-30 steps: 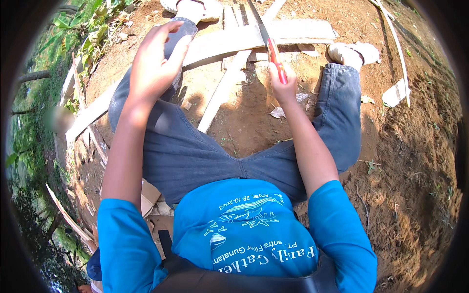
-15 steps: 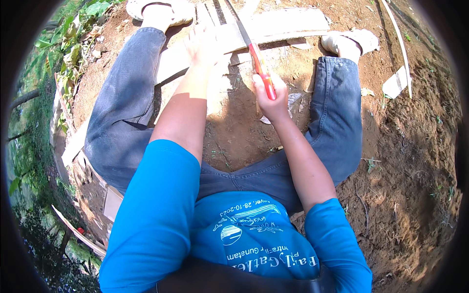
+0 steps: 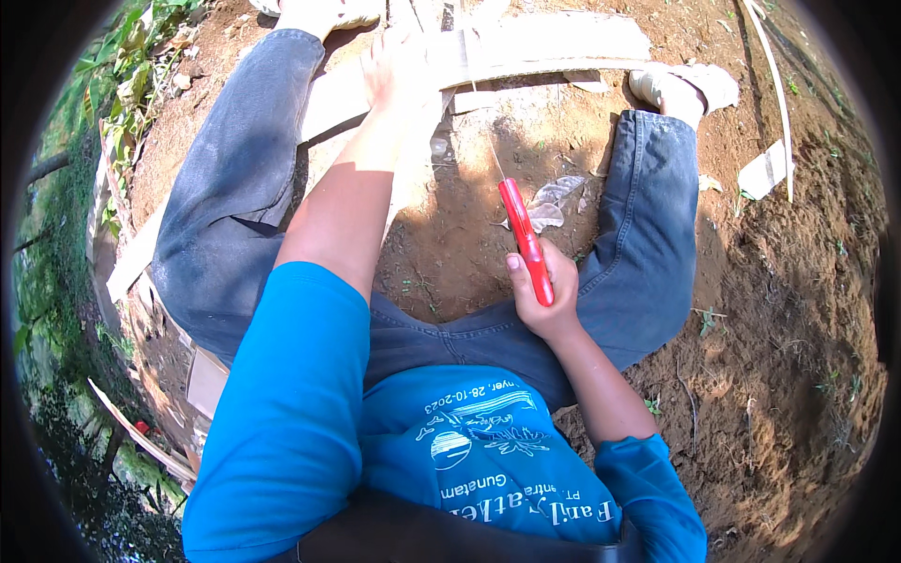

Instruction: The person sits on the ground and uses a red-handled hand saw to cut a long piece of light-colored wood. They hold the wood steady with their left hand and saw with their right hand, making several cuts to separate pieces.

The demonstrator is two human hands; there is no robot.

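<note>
1. Plainly, we see the right hand (image 3: 549, 286) curled around the handle of a red-handled saw (image 3: 527, 239); its fingers are closed on the grip, with the thumb lying along the left side.
2. We find the saw out in front of the body, between the spread legs, its handle slanting up and to the left; the thin blade shows almost edge-on and runs toward the pale wooden board (image 3: 554, 42).
3. We see the left hand (image 3: 392, 70) at the board, left of the blade, its fingers reaching forward; strong glare washes it out, so we cannot tell how far they are spread or whether they grip or only press.
4. We see the board lying across the ground between the feet, its right end near the right shoe (image 3: 709, 86).
5. Dry leaves (image 3: 556, 197) lie on the brown soil (image 3: 788, 310) just beside the saw handle.
6. We also notice dark trousers (image 3: 638, 202), a blue shirt (image 3: 272, 422), and, over on the right, a long pale strip (image 3: 778, 84) touching a small whitish piece (image 3: 763, 172).
</note>
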